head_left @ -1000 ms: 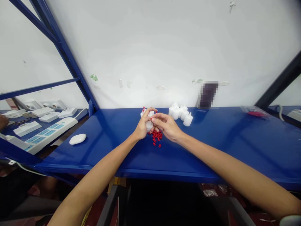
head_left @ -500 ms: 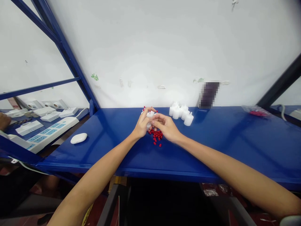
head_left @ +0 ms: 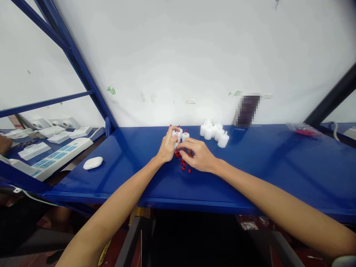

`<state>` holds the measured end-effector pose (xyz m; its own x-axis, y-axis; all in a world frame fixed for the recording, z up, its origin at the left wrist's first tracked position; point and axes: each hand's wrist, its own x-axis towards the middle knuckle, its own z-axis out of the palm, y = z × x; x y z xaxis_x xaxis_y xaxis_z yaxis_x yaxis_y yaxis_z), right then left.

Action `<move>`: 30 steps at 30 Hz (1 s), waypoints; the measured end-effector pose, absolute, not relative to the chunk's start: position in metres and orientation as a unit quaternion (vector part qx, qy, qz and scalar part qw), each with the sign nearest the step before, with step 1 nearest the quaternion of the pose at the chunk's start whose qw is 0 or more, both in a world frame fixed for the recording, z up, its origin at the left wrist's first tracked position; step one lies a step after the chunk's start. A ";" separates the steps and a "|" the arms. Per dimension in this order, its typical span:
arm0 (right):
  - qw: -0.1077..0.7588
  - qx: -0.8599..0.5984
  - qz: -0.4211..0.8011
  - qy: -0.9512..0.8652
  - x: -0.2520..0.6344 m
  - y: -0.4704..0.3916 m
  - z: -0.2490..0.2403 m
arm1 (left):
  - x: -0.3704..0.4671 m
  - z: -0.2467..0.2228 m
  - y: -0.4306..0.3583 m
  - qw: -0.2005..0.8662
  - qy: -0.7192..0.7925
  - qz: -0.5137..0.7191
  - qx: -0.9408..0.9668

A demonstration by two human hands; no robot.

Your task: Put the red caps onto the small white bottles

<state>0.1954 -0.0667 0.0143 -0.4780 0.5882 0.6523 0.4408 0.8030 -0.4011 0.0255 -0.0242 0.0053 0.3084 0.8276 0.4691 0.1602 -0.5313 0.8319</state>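
Near the middle of the blue table, my left hand is closed around a small white bottle, mostly hidden by the fingers. My right hand hovers just to its right, over the small red caps, thumb and fingers apart with nothing visible between them. Behind my hands stand several white bottles with red tips. Farther right, toward the wall, is a group of white bottles without red tips.
A white oval case lies on the table at left. Beyond the blue frame are power strips, white sockets and another person's hand. A dark pixelated object leans on the wall; a plastic bag lies far right.
My right hand has moved off the bottle in my left hand, slightly right and down over the red caps, and its fingers have parted. My left hand has barely moved.
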 end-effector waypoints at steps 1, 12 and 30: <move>0.414 -0.297 0.081 -0.857 0.195 -0.067 0.014 | 0.025 0.006 -0.025 0.340 0.341 0.478 0.734; 0.346 -0.451 0.028 -0.822 0.212 -0.047 0.016 | 0.011 0.005 -0.009 0.149 0.505 0.441 0.727; 0.236 -0.460 0.088 -0.851 0.226 -0.033 0.015 | 0.010 0.014 -0.015 0.102 0.381 0.224 0.891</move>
<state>0.2256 -0.0327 0.0150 -0.4648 0.8250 0.3214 0.7423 0.5609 -0.3666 0.0096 -0.0151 0.0136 0.6093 0.7246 0.3222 0.6331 -0.6891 0.3525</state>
